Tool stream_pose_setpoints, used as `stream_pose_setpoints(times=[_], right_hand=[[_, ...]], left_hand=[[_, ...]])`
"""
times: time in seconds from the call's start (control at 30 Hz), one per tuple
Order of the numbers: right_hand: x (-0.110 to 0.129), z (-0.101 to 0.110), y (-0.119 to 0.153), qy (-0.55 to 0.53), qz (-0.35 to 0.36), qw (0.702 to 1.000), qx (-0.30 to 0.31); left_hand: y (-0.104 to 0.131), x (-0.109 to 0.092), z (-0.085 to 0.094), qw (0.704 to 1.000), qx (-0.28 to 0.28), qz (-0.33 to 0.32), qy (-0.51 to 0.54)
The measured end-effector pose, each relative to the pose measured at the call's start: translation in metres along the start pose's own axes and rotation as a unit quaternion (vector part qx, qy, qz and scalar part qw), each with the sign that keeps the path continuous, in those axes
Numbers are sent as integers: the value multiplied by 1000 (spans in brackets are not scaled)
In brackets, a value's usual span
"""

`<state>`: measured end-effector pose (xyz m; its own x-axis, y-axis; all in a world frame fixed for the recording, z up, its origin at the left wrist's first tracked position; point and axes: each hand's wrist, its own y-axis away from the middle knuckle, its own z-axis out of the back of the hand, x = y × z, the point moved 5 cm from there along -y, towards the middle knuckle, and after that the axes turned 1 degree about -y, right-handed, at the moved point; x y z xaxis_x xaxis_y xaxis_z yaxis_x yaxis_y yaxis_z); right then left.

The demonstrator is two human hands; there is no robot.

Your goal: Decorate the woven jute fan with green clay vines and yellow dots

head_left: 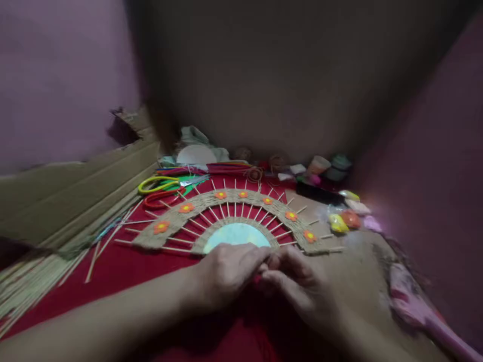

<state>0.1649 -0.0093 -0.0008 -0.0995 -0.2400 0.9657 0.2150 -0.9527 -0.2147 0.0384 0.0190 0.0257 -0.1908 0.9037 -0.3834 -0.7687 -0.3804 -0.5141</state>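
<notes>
My left hand (231, 271) and my right hand (294, 276) meet at the lower middle, fingertips pressed together. A small pinkish-red bit (257, 278) shows between them, too blurred to name. Just beyond my hands lies a half-round fan-shaped piece of sticks woven with twine (206, 202). Orange flowers with yellow centres (291, 215) dot its outer band. At its base sits a pale green half-disc (237, 235), partly hidden by my left hand.
Scissors with yellow and red handles (158, 185) lie at the fan's upper left. Bundled thin sticks (41, 286) and cardboard (75, 193) are at left. Yellow and orange lumps in plastic (338, 223), a dark box (319, 193) and a cup (319, 166) stand right.
</notes>
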Motion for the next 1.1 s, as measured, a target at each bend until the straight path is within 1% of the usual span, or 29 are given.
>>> stream_pose_setpoints(times=[0.07, 0.13, 0.17, 0.2, 0.23, 0.27, 0.3, 0.33, 0.37, 0.4, 0.43, 0.5, 0.6, 0.67, 0.8, 0.9, 1.0, 1.1], right_hand=[[-1, 1, 0, 0, -5, 1000, -12], [0, 1, 0, -28, -9, 1000, -10], [1, 0, -1, -49, -7, 999, -7], [2, -2, -1, -81, -9, 997, 3], [3, -5, -2, -122, -13, 992, 17], [3, -7, -3, -170, -19, 985, 31], [3, -10, -4, -220, -24, 974, 44], [3, -12, -6, -264, -27, 963, 53], [2, -14, -7, -301, -27, 952, 59], [1, -15, -8, -329, -29, 942, 64], [-1, -15, -9, -351, -32, 933, 69], [-3, -16, -11, -382, -42, 920, 76], [-3, -14, -13, -408, -51, 909, 74], [-2, -12, -14, -414, -52, 906, 69], [-4, -12, -16, -409, -62, 908, 59], [-7, -12, -16, -402, -64, 912, 48], [-8, -12, -16, -399, -59, 914, 51], [-7, -12, -15, -393, -58, 916, 50]], left_hand=[[3, -2, 1, 999, -19, -21, -39], [5, -1, 1, 999, -28, 0, -23], [5, 0, 2, 999, -30, 24, -3], [4, 2, 1, 997, -27, 63, 40], [3, 4, -1, 987, -18, 115, 108], [3, 6, -5, 965, -8, 173, 196], [2, 8, -10, 929, 0, 229, 292], [2, 8, -16, 882, 6, 275, 384], [1, 7, -21, 834, 6, 307, 458], [0, 7, -25, 797, 1, 326, 508], [0, 7, -28, 773, -7, 338, 537], [-1, 9, -30, 752, -24, 353, 556], [1, 14, -30, 733, -42, 380, 563], [1, 16, -29, 728, -50, 387, 564], [-1, 15, -27, 743, -41, 358, 564], [-3, 12, -28, 745, -30, 335, 575], [-4, 11, -28, 748, -25, 334, 573], [-4, 11, -27, 760, -20, 335, 557]])
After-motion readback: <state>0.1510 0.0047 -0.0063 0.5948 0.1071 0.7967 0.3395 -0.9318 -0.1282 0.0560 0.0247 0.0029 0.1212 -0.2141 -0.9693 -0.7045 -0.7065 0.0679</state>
